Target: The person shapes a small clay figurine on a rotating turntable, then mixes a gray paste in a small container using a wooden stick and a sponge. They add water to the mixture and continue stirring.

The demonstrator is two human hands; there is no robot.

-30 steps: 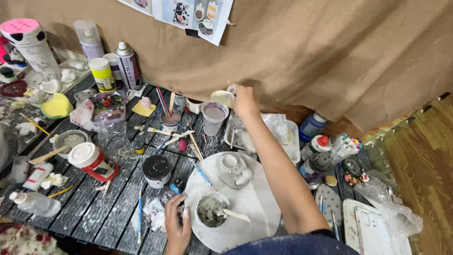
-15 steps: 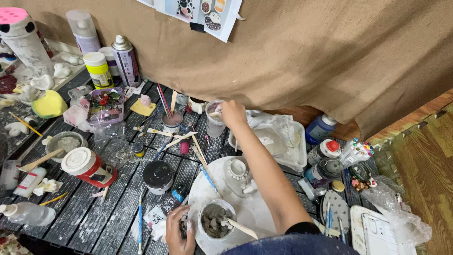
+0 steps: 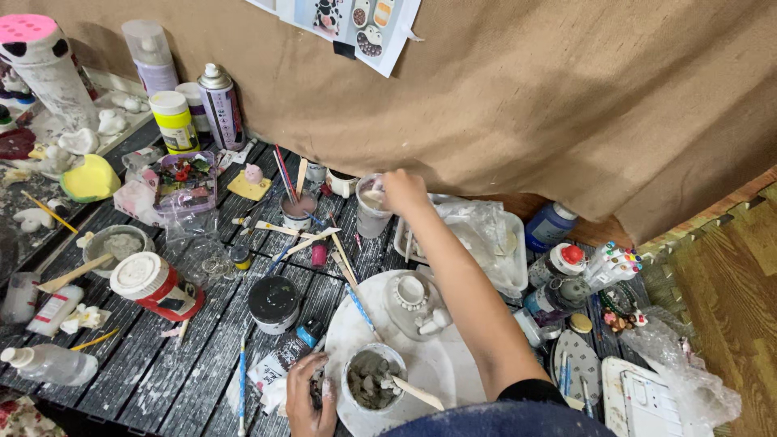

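Note:
My right hand (image 3: 402, 191) reaches far across the cluttered dark plank table (image 3: 162, 372) and sits over the rim of a translucent plastic cup (image 3: 371, 209); its fingers are curled, and what they hold is hidden. My left hand (image 3: 306, 395) rests near the front edge, steadying a small white bowl (image 3: 374, 380) of grey clay-like paste with a wooden stick (image 3: 415, 393) leaning in it. The bowl stands on a round white board (image 3: 441, 372), next to a small white ceramic piece (image 3: 411, 298).
A brush jar (image 3: 296, 209), spray cans (image 3: 220, 105), a yellow-lidded bottle (image 3: 173, 120), a black-lidded jar (image 3: 273, 303), a red tub lying on its side (image 3: 155, 285), paint bottles (image 3: 550, 226) and a plastic tray (image 3: 486, 235) crowd the table. Brown cloth (image 3: 566, 97) hangs behind.
My right hand has dropped from above the cup down onto its rim. The view has tilted slightly; my left hand stays on the bowl.

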